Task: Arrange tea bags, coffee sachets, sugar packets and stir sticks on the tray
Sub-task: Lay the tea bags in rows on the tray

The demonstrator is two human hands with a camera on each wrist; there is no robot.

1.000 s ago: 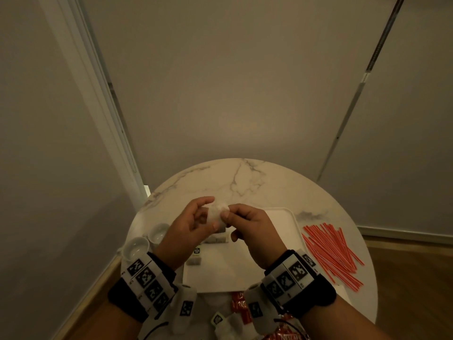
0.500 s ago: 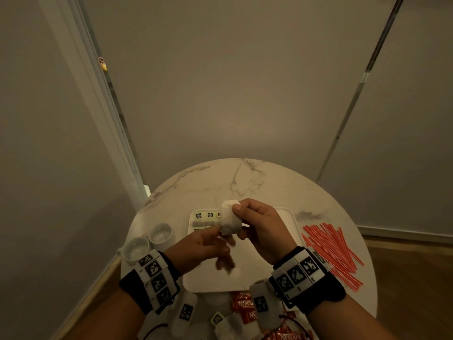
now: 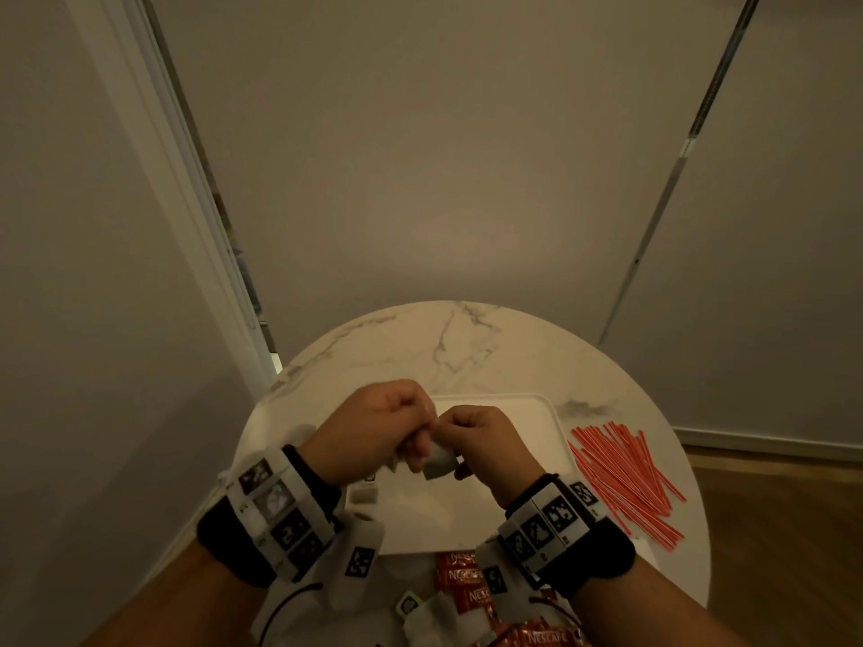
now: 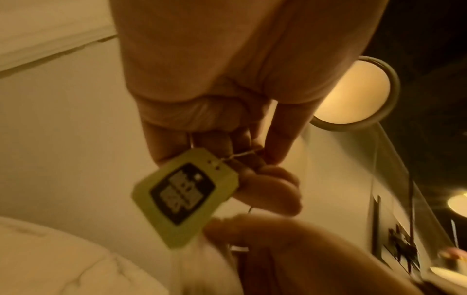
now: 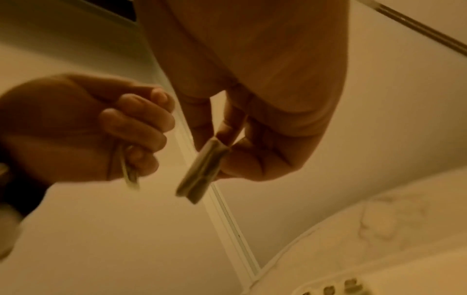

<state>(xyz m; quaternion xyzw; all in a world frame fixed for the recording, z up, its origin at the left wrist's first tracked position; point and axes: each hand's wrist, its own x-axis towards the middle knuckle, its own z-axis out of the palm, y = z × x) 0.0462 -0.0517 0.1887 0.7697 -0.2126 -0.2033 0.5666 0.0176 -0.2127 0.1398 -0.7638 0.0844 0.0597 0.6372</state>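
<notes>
Pinching soft tea bag, square tag

table: round, white marble top, grey veining | walls: plain beige panels, dark vertical seam at right | white frame at left | floor: wood, brown | white skirting | light: dim, warm

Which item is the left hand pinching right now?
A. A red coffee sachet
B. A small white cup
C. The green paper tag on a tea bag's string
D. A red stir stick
C. The left wrist view shows the left hand pinching the string of the green tag, while the right hand holds the tea bag.
</notes>
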